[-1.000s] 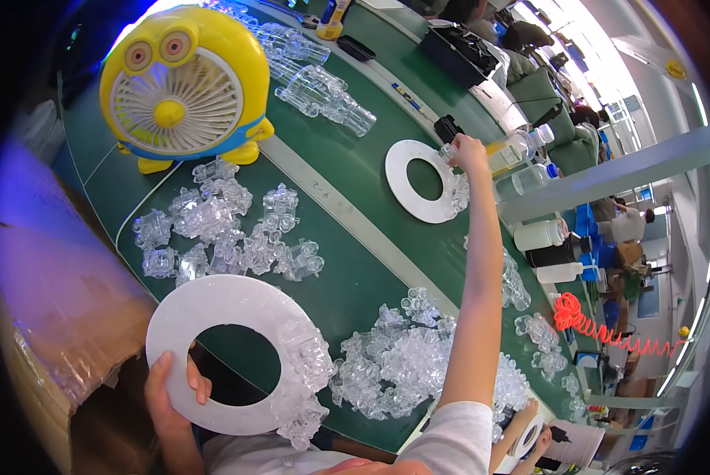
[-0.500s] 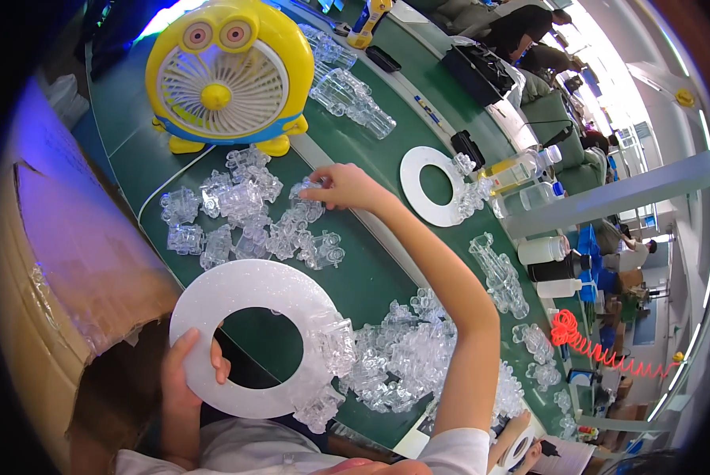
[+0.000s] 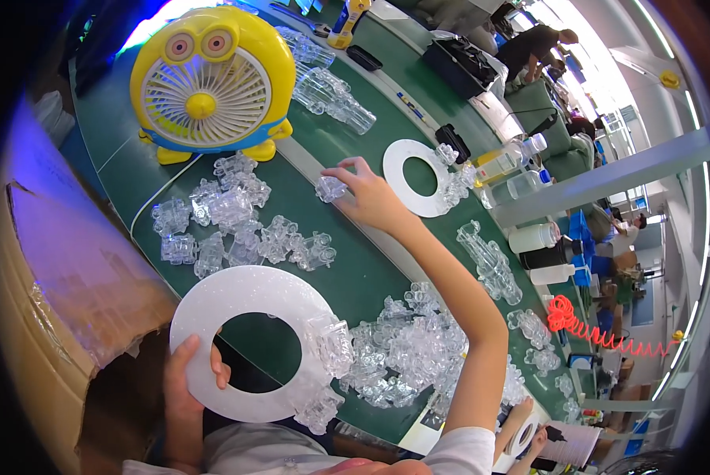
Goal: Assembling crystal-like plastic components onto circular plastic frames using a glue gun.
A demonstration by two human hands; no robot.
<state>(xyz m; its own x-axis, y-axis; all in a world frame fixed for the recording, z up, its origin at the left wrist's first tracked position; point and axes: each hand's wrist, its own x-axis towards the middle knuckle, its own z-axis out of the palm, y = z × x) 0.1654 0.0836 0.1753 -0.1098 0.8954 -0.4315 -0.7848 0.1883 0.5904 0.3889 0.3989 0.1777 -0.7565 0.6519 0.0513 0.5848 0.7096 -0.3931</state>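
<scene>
My left hand (image 3: 187, 378) grips the lower left rim of a large white foam ring (image 3: 248, 342) with clear plastic pieces stuck along its right side. My right hand (image 3: 368, 192) reaches far across the green table (image 3: 355, 277), its fingers closed on a small clear plastic piece (image 3: 330, 188) resting on the table top. A loose group of clear plastic pieces (image 3: 236, 222) lies to the left of that hand. A bigger heap of clear pieces (image 3: 406, 348) sits near me, right of the ring.
A yellow cartoon-faced desk fan (image 3: 211, 83) stands at the back left. A second white ring (image 3: 420, 176) lies beyond my right hand. A cardboard box (image 3: 62, 301) is at my left. Bottles (image 3: 521, 178) and a red coiled cord (image 3: 600, 332) are at right. Another person's hand holds a tape roll (image 3: 525, 435).
My right hand pulled back from the far white ring toward the table's middle and now pinches a clear piece. The ring in my left hand stays held.
</scene>
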